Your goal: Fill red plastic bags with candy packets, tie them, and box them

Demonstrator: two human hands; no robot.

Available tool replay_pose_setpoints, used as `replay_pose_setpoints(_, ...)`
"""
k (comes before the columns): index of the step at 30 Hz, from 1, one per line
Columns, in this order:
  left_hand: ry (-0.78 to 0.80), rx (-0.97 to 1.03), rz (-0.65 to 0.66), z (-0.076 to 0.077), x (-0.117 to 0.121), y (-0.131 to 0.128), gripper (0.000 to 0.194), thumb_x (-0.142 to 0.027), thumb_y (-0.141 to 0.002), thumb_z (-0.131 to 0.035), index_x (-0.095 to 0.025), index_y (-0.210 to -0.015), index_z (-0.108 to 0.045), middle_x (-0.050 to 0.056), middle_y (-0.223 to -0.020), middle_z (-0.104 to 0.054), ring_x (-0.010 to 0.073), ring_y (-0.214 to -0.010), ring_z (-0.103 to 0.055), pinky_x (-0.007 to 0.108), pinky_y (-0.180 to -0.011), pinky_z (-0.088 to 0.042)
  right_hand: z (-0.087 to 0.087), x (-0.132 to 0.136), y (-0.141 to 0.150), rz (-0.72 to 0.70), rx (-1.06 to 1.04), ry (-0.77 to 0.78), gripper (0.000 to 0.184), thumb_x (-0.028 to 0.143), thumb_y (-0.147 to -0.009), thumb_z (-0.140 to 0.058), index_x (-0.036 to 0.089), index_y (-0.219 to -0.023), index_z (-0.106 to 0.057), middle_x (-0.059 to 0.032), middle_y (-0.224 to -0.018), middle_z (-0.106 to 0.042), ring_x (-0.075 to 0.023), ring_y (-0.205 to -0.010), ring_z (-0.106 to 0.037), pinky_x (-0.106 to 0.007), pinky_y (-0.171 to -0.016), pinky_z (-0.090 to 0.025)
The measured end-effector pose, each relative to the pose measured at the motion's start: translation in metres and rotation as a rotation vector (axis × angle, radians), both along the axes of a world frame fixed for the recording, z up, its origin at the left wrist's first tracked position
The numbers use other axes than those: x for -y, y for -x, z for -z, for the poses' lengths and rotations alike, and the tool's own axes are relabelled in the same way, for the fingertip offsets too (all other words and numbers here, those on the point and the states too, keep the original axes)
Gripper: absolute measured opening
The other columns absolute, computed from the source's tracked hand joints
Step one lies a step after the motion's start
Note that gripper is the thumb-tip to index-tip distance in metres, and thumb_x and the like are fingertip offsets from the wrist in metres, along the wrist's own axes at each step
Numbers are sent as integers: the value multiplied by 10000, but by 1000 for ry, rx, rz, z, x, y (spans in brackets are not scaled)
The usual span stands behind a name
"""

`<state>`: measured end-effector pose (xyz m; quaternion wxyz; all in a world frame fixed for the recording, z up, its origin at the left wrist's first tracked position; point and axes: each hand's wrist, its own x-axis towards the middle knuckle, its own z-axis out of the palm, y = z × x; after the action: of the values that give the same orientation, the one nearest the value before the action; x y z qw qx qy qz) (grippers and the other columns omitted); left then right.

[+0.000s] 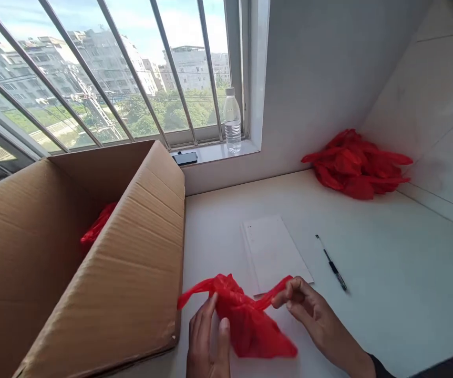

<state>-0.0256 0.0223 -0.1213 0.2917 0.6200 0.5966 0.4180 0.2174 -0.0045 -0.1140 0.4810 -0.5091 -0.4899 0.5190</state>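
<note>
Head view: our right hand (307, 310), thumb and fingers together, pinches one strap of the crumpled red plastic bag (252, 320) lying on the white counter (392, 262) between our hands. Our left hand (209, 338) touches the bag's near side, thumb and fingers apart. Left of that hand stands the open brown cardboard box (140, 252); beyond our right hand lie the white paper pad (276, 252) and the black-and-clear pen (332, 265).
</note>
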Motion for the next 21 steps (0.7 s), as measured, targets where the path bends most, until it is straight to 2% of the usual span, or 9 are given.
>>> replay_pose_setpoints(2, 1, -68, 86, -3, -5, -11, 411, -384, -999, -529, -301, -1399, -579, 84, -1379, -627, 295, -1307, -554, 541, -1109, -450, 0, 13, 6, -59, 57, 32, 134, 394, -1042, -472, 279, -1067, -538, -38, -1110, -630, -231, -1118, -572, -427, -1026, -432)
replay_pose_setpoints(4, 49, -117, 148, -8, -9, -18, 448, -394, -991, -560, -310, -1430, -537, 84, -1284, -655, 283, -1208, -603, 509, -1016, -515, -7, 19, 10, -76, 182, 19, 154, 399, -1012, -523, 290, -1115, -559, -34, -1122, -628, -244, -1110, -562, -444, -1006, -419)
replay_pose_setpoints(9, 199, -52, 108, -9, -9, -16, 451, -428, -973, -572, -269, -1393, -538, 57, -1007, -680, 243, -906, -664, 440, -847, -567, -18, 23, 38, -166, 556, -38, 232, 443, -907, -719, 250, -904, -590, 8, -855, -615, -228, -831, -560, -448, -852, -412)
replay_pose_setpoints(11, 250, -18, 104, -8, -5, -13, 419, -418, -982, -546, -264, -1371, -536, 20, -884, -664, 212, -787, -662, 382, -751, -579, -15, 24, 51, -209, 665, -19, 217, 353, -881, -765, 231, -888, -585, 8, -844, -618, -226, -812, -557, -462, -853, -406)
replay_pose_setpoints(14, 302, 55, 100, -16, 8, -7, 444, -391, -973, -561, -262, -1394, -501, -14, -814, -647, 181, -727, -663, 311, -696, -574, -9, 23, 56, -223, 736, -50, 135, 143, -917, -661, 222, -929, -553, -3, -909, -624, -225, -855, -554, -455, -856, -419)
replay_pose_setpoints(16, 246, 40, 16, -29, 14, -3, 445, -375, -956, -602, -260, -1378, -518, -21, -803, -630, 167, -699, -641, 284, -673, -554, -11, 20, 47, -240, 739, -145, 153, 77, -959, -545, 229, -975, -538, -11, -937, -618, -221, -855, -542, -434, -828, -433)
replay_pose_setpoints(18, 62, -84, -57, -42, 16, 0, 414, -340, -957, -616, -273, -1359, -548, -1, -893, -649, 177, -772, -641, 307, -759, -543, -17, 15, 34, -244, 735, -250, 196, 61, -988, -472, 239, -1042, -535, -26, -959, -613, -224, -856, -537, -400, -772, -447)
replay_pose_setpoints(19, -40, -171, -24, -46, 14, 0, 414, -316, -964, -611, -286, -1372, -551, 24, -1016, -666, 196, -881, -653, 332, -844, -530, -21, 12, 27, -240, 735, -293, 223, 53, -993, -452, 243, -1074, -536, -31, -967, -613, -223, -852, -539, -385, -748, -451)
replay_pose_setpoints(21, -179, -317, 195, -51, 7, -3, 430, -254, -982, -584, -308, -1406, -541, 57, -1270, -630, 236, -1135, -608, 376, -1001, -465, -30, 8, 16, -231, 741, -353, 262, 41, -998, -437, 250, -1113, -545, -36, -986, -624, -218, -864, -558, -367, -737, -469)
